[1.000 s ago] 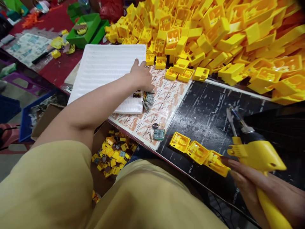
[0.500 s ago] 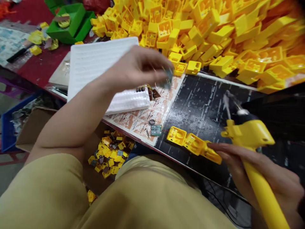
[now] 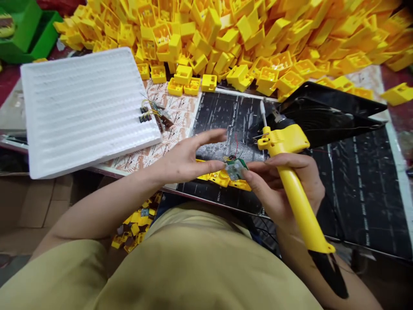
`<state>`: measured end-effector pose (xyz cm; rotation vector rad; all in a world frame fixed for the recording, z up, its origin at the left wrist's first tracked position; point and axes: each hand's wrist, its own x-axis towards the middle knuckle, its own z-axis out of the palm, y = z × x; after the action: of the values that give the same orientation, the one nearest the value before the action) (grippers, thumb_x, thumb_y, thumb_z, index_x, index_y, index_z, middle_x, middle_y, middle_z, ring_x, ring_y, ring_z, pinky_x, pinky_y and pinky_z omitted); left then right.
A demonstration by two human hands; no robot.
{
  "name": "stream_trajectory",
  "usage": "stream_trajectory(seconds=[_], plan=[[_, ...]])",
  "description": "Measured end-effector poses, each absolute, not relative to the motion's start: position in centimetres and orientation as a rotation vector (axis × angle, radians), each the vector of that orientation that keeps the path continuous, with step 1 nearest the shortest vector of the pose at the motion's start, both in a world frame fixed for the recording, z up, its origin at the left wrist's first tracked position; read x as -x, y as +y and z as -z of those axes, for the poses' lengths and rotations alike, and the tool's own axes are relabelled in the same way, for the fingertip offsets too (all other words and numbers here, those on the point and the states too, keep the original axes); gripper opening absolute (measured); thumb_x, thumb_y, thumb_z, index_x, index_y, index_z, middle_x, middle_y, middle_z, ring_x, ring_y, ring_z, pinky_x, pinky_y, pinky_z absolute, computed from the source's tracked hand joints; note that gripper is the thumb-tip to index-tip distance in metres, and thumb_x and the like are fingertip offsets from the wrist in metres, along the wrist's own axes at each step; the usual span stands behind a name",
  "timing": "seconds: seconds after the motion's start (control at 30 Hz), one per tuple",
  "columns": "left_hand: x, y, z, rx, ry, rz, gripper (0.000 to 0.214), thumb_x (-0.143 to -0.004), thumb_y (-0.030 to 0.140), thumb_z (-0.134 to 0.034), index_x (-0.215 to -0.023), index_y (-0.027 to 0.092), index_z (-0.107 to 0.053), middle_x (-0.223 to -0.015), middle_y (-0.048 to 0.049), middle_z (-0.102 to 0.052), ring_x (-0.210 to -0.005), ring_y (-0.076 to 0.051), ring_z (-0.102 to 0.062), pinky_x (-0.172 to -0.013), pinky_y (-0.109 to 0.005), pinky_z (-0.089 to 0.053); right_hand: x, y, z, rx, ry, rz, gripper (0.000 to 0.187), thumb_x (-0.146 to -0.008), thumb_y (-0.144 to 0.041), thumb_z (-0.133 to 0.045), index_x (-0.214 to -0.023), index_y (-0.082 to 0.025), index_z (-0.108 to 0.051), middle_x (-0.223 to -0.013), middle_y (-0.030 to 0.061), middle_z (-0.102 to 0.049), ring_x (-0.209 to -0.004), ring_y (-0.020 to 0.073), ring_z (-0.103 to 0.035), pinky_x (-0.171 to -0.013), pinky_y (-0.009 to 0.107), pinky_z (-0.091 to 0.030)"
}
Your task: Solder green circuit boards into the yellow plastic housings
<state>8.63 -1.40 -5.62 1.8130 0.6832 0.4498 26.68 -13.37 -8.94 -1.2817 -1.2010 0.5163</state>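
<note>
A small green circuit board [image 3: 236, 168] with thin wires is pinched between the thumb and fingers of my right hand [image 3: 284, 185]. The same hand also grips a yellow soldering gun [image 3: 292, 189], its metal tip pointing up and away from me. My left hand [image 3: 190, 157] is at the board's left side, thumb touching its edge and index finger stretched out apart. The other left fingers are mostly hidden. Just below and behind the board, yellow plastic casings [image 3: 220, 178] lie in a row on the black mat, partly covered by my hands.
A white foam tray [image 3: 87, 112] lies to the left, with wired boards [image 3: 158, 113] at its right edge. Yellow casings [image 3: 206, 26] are heaped along the back. A black bent sheet [image 3: 329, 112] stands behind the soldering gun. Green boxes [image 3: 29, 38] sit far left.
My left hand has come from above the foam tray rightward and toward me with a board, now in my right fingers. The soldering gun is still in my right hand. The view has shifted right.
</note>
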Motion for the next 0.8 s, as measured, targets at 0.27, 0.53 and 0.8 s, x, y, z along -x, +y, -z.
stream_trajectory(seconds=[0.27, 0.53, 0.8], plan=[[-12.0, -4.5, 6.7, -1.423, 0.809, -0.695, 0.034, -0.088, 0.047, -0.062, -0.101, 0.017, -0.07, -0.095, -0.0057, -0.076, -0.09, -0.017, -0.071, -0.082, -0.029, -0.056, -25.4, -13.6, 10.2, 1.258, -1.212, -0.496, 0.035, -0.077, -0.021, -0.079, -0.102, -0.027, -0.055, -0.09, -0.0044, -0.071, -0.077, 0.0129, -0.071, -0.073, 0.023, -0.063], [-8.3, -1.4, 4.4, -2.184, 0.797, -0.296, 0.013, -0.083, 0.026, -0.067, -0.088, 0.015, -0.072, -0.07, 0.0007, -0.071, -0.062, -0.01, -0.062, -0.059, -0.021, -0.045, -28.6, -13.3, 11.7, 1.298, -1.906, -0.281, 0.048, -0.08, -0.038, -0.077, -0.119, -0.022, -0.053, -0.122, 0.0126, -0.067, -0.115, 0.0277, -0.064, -0.105, 0.053, -0.048], [-8.0, -1.8, 7.0, -2.751, 0.775, 0.114, 0.018, -0.092, 0.023, -0.056, -0.09, 0.019, -0.073, -0.087, -0.0036, -0.074, -0.083, -0.019, -0.068, -0.077, -0.033, -0.043, -28.3, -13.5, 10.4, 1.247, -1.847, -0.097, 0.033, -0.081, -0.026, -0.076, -0.109, -0.022, -0.059, -0.092, 0.0026, -0.073, -0.076, 0.0146, -0.069, -0.087, 0.032, -0.055]])
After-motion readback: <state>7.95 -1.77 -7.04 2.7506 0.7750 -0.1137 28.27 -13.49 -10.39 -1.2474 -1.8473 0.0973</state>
